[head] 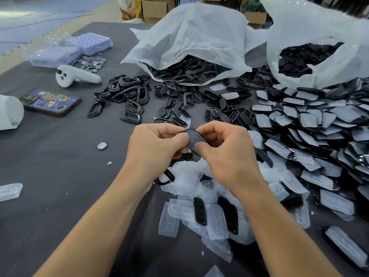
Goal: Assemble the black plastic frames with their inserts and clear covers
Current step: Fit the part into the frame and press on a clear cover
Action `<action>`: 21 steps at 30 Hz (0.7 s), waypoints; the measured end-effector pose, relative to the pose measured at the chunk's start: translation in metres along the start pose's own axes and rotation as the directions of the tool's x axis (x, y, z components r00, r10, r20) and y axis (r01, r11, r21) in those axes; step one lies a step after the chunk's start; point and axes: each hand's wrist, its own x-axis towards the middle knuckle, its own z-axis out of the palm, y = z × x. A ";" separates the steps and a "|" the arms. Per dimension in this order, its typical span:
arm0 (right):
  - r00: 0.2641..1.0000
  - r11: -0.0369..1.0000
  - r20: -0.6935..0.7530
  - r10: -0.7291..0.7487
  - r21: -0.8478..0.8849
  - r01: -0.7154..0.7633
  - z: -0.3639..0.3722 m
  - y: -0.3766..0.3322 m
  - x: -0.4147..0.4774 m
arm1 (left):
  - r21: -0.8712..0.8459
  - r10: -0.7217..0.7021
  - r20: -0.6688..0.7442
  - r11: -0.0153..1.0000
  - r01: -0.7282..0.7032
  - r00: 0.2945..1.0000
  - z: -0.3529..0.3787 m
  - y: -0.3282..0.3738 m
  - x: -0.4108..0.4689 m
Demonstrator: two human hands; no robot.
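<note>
At centre, the left hand (157, 144) and the right hand (225, 148) both pinched one black frame (193, 137) above the bench (60, 156). Clear covers (215, 216) lay heaped at 6 o'clock, covered frames (319, 136) at 3 o'clock, loose frames (127, 92) at 11 o'clock, and an open white bag (195, 37) at 12 o'clock.

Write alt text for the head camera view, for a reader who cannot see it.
The left hand and right hand together pinch one small black frame above a grey table. Loose black frames, clear covers and two white bags of parts lie around them, with a phone at the far left.
</note>
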 end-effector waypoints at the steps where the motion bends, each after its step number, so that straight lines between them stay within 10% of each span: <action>1: 1.000 1.000 -0.003 0.004 0.003 -0.004 -0.001 0.000 0.000 | 0.022 -0.003 -0.011 1.000 0.003 1.000 0.000 0.000 0.000; 21: 0.996 0.967 0.085 0.029 0.249 -0.049 -0.003 -0.003 0.007 | 0.056 0.111 -0.062 0.993 -0.108 0.992 0.002 0.004 -0.003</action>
